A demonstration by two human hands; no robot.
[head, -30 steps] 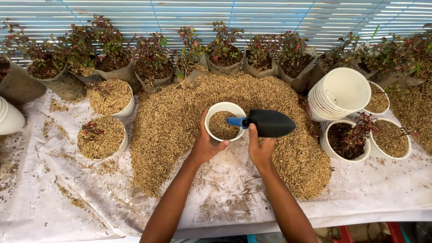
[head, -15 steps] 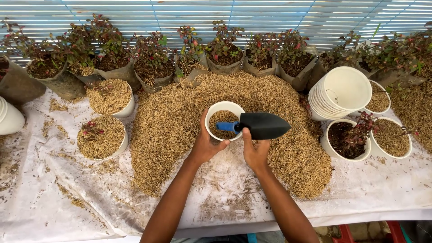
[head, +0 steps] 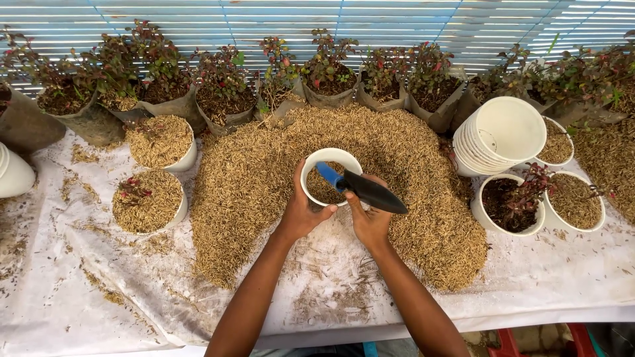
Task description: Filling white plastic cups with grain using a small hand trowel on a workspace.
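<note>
My left hand [head: 301,213] grips the near side of a white pot [head: 329,158] that stands tilted in a big arc-shaped heap of rice husk [head: 251,178]. The pot is partly filled with husk. My right hand [head: 369,221] holds a hand trowel by its black handle [head: 374,194]. The trowel's blue blade [head: 329,175] dips into the pot from the right. Both hands sit close together at the heap's inner edge, on the white sheet [head: 198,291].
A stack of empty white pots [head: 499,135] lies at the right, beside a pot with a small red-leaved plant [head: 512,201] and husk-filled pots [head: 572,201]. More husk-filled pots [head: 147,201] stand left. A row of potted plants [head: 331,73] lines the back.
The trowel has tipped: its blue blade has gone down into the pot and the black handle has swung lower and to the right. The left hand keeps hold of the pot.
</note>
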